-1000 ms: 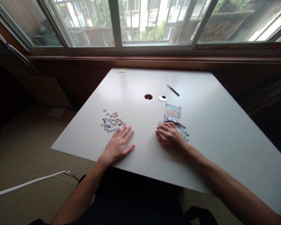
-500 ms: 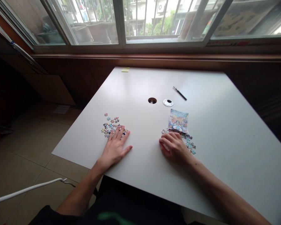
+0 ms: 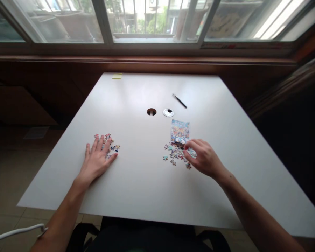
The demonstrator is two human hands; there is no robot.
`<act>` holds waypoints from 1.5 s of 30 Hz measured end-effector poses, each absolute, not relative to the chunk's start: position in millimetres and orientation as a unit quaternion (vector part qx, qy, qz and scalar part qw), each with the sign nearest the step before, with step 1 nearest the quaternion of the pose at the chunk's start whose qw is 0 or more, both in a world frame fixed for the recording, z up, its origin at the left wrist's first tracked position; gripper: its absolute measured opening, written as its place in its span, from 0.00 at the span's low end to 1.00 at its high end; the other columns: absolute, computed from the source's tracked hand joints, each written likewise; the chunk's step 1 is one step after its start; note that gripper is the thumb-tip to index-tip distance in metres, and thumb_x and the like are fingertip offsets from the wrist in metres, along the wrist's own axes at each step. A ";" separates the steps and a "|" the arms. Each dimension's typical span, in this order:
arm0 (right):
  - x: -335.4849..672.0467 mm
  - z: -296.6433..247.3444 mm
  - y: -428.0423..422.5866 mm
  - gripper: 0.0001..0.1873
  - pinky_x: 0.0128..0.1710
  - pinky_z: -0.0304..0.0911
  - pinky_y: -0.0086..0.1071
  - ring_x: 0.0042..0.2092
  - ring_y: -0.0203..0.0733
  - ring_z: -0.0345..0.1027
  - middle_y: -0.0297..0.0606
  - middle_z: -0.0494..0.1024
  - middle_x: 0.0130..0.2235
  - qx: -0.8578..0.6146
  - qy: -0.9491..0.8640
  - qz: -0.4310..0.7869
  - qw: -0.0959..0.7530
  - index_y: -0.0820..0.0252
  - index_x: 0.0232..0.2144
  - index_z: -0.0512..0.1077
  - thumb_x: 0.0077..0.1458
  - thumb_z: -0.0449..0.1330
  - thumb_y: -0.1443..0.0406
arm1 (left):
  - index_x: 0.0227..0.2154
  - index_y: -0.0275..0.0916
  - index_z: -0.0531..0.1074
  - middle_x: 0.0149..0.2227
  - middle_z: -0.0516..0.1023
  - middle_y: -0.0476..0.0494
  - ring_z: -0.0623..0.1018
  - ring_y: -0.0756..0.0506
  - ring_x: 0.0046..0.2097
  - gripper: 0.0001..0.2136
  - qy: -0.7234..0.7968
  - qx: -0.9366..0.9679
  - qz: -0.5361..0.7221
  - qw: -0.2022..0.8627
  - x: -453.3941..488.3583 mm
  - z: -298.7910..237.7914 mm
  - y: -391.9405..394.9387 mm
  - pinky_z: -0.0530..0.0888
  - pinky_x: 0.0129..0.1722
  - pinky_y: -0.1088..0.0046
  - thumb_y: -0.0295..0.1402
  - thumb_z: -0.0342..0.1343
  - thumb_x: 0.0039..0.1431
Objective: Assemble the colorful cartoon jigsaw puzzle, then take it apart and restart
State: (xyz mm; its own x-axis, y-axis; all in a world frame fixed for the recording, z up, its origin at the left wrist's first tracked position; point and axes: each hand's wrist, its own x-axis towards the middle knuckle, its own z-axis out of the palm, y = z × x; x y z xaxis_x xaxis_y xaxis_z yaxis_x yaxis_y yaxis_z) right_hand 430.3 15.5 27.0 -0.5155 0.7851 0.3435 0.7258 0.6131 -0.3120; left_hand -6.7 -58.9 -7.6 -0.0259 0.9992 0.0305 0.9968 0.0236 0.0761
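My left hand (image 3: pixel 96 159) lies flat with spread fingers over the left pile of small jigsaw puzzle pieces (image 3: pixel 112 147), covering part of it. At the right pile of puzzle pieces (image 3: pixel 176 151), my right hand (image 3: pixel 203 156) is curled, thumb and forefinger close together at the pile's right side. Whatever is between those fingertips is too small to make out. A colourful printed picture bag (image 3: pixel 180 130) lies just behind this pile, its lower edge touching the pieces. A few pieces sit loose at the near side of the right pile.
The white table (image 3: pixel 136 182) has a round cable hole (image 3: pixel 151 112) with its silver cover (image 3: pixel 168 112) beside it. A black pen (image 3: pixel 180 100) lies farther back. Yellow tape (image 3: pixel 117 76) is stuck at the far left corner, below the window.
The view has turned, shifting the table leftward. My left hand has moved to the left side of its pile. My right hand has shifted to the right across its pile, uncovering pieces.
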 end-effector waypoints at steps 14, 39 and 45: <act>444.4 4.4 57.6 0.11 0.48 0.58 0.46 0.49 0.51 0.68 0.43 0.82 0.45 -0.486 -0.855 0.013 0.180 0.57 0.38 0.78 0.66 0.57 0.60 | 0.72 0.29 0.47 0.73 0.43 0.21 0.44 0.23 0.73 0.48 0.457 0.878 0.061 0.132 193.5 -0.5 -21.1 0.50 0.70 0.43 0.64 0.46 0.61; 470.5 -32.6 -16.6 0.44 0.69 0.49 0.56 0.73 0.60 0.41 0.56 0.48 0.73 -0.597 -0.784 0.052 0.159 0.66 0.72 0.45 0.65 0.50 0.46 | 0.72 0.36 0.50 0.74 0.43 0.34 0.45 0.30 0.74 0.40 0.466 0.875 0.114 0.063 194.6 -3.6 4.8 0.42 0.71 0.42 0.59 0.45 0.65; 456.5 -34.3 -7.3 0.47 0.71 0.42 0.56 0.75 0.59 0.34 0.51 0.38 0.75 -0.618 -0.781 0.032 0.082 0.63 0.73 0.37 0.65 0.49 0.44 | 0.72 0.46 0.48 0.74 0.45 0.44 0.47 0.33 0.74 0.33 0.532 0.845 0.056 0.002 90.2 -18.1 -44.3 0.42 0.71 0.43 0.52 0.44 0.70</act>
State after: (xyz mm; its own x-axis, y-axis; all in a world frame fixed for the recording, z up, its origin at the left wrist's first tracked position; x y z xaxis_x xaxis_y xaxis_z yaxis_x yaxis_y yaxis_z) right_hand 456.5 -7.3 -34.3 -0.2226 0.9709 0.0884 0.9605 0.2339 -0.1509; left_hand 90.2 -44.3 -18.1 0.4287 0.8988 0.0916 0.8983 -0.4349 0.0633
